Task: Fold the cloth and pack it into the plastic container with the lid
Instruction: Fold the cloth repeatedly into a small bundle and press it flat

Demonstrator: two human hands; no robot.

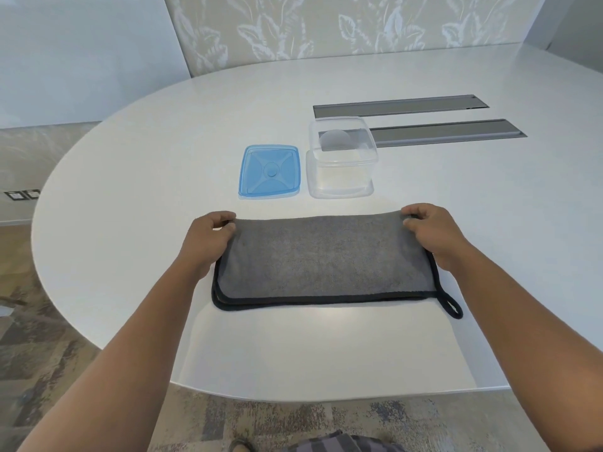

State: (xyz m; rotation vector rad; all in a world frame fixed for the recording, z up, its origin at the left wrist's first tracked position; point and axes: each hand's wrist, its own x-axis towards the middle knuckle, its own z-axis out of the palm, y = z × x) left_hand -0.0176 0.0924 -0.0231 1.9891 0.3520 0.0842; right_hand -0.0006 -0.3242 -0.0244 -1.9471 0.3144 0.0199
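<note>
I saw the grey cloth [326,259] lying folded in half on the white table [130,197], a long flat rectangle with its black edging doubled along the 6 o'clock side and a small hanging loop [452,306] sticking out at its 4 o'clock corner. My left hand [208,238] pinched the cloth's 10 o'clock corner, fingers curled over the folded edge. My right hand [430,233] pinched the 2 o'clock corner the same way. At 12 o'clock from the cloth, apart from it, stood the clear container [342,158], open and upright. The blue lid [270,171] lay flat just beside it at the container's 9 o'clock. Two grey slots [440,132] sat at 1 o'clock beyond the container
</note>
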